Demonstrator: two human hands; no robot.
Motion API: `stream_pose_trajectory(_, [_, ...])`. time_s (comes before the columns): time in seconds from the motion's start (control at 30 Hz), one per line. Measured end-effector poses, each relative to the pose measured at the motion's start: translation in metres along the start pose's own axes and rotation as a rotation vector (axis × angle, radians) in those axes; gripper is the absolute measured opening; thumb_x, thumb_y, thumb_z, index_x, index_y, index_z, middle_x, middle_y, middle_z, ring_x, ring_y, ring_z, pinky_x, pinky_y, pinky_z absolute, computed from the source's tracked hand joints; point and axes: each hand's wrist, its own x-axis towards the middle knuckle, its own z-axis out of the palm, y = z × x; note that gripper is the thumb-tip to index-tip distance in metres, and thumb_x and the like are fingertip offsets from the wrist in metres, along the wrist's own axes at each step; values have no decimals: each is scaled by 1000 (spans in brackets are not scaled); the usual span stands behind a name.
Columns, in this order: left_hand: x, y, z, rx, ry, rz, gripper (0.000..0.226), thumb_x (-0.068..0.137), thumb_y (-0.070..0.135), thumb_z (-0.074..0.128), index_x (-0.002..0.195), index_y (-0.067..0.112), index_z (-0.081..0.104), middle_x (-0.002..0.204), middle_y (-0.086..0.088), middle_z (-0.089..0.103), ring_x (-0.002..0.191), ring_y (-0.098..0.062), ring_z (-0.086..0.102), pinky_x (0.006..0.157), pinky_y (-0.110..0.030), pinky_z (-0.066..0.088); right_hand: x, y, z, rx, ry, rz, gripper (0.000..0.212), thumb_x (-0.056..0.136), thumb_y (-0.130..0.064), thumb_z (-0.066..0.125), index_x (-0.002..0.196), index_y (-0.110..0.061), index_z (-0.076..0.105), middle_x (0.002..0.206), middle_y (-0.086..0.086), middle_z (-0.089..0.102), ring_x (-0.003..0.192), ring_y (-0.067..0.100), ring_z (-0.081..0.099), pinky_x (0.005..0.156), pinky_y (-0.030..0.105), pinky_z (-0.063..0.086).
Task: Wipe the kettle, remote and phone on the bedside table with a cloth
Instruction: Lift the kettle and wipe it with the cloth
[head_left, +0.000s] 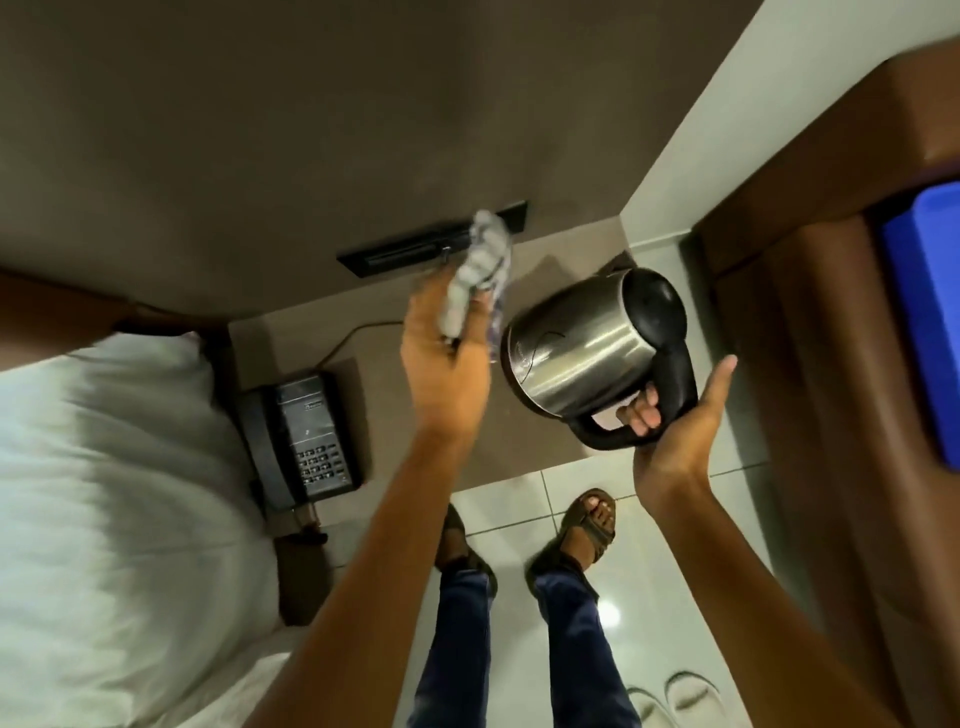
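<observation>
- Head view, looking steeply down past two bare forearms at a small brown bedside table (519, 452) set against a brown wall, beside a bed.
- The right hand (675, 436) is wrapped around the black plastic handle of a shiny stainless-steel electric kettle (587, 348). The fingers (641, 415) curl through the handle loop and the thumb sticks up beside it.
- The kettle is lifted off the table and tipped on its side, its black lid toward the upper right and its round base facing the left hand.
- The left hand (447, 364) is closed around a bunched grey cloth (480, 270), which sticks up out of the fist, partly blurred. The cloth sits just beside the kettle's base; whether the two touch cannot be told.
- A black corded desk phone with a keypad (301, 441) lies on the left side of the table, well apart from the kettle, with a dark cord running from it toward the wall.
- A black rectangular panel (395, 254) is set into the wall above the table, behind the cloth.
- A white pillow and bedding (104, 493) fill the lower left.
- Below, on pale glossy floor tiles (597, 613), stand the person's feet in brown sandals (592, 525) and blue jeans.
- A blue flat object (930, 322) rests on brown furniture at the right edge.
</observation>
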Motion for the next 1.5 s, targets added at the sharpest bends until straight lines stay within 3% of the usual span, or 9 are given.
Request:
stream_pose_trajectory(0.2, [-41,-22,24,572,-293,525,51,100,11,54,148,29,59,151,-4,49,130,-28,44,103,-37,55,-11,-12,8,197,-153,35,72,88,-85,47,59,-19,47,46,-5,35,45,15,30,60,29,39])
stream_pose_trajectory(0.37, [-34,-33,13,508,-34,293,45,97,2,53,135,18,70,142,-11,59,123,-35,54,106,-1,32,-14,-12,4,175,-203,33,73,91,-84,45,61,-18,49,44,-5,34,42,16,29,61,30,39])
stream_pose_trajectory(0.53, [-62,-36,23,637,-183,544,53,97,5,52,141,31,63,151,-2,53,130,-30,43,103,-27,46,-15,-12,0,291,-200,67,71,92,-83,46,61,-20,48,43,-7,36,39,13,30,59,29,39])
stream_pose_trajectory(0.7, [-32,-26,23,474,97,197,46,96,3,54,133,25,70,141,-5,60,125,-28,49,101,-25,46,-18,-19,0,214,-226,73,74,91,-85,46,62,-17,47,44,-4,34,41,15,27,61,31,36])
stream_pose_trajectory(0.9, [-88,-41,5,689,-240,523,47,91,5,57,131,29,63,147,-6,51,131,-38,44,101,-52,52,-16,-30,4,305,-237,66,72,90,-84,49,60,-19,48,42,-7,36,38,12,32,55,26,37])
stream_pose_trajectory(1.03, [-42,-13,26,454,194,213,46,83,-6,53,114,23,72,127,-11,64,113,-38,57,96,-25,45,-11,-37,12,220,-270,31,75,89,-86,49,60,-17,48,42,-5,35,38,14,29,63,32,31])
stream_pose_trajectory(1.2, [-62,5,57,567,-147,618,41,91,4,55,123,23,72,141,-3,59,131,-29,44,108,-31,42,-16,-35,13,235,-319,34,74,88,-85,52,62,-15,46,43,-4,35,44,18,20,66,40,13])
stream_pose_trajectory(1.37, [-25,2,30,494,140,77,37,94,-9,54,120,8,74,127,-14,67,118,-34,58,94,3,26,-25,-29,3,116,-332,23,78,84,-86,53,64,-11,48,42,-3,37,38,14,32,62,37,26])
stream_pose_trajectory(1.5, [-7,27,55,490,-159,401,47,94,-3,51,125,25,74,135,0,64,127,-22,51,102,-3,28,-27,-21,2,133,-351,15,80,91,-84,46,64,-9,47,42,-2,36,40,17,24,60,41,16])
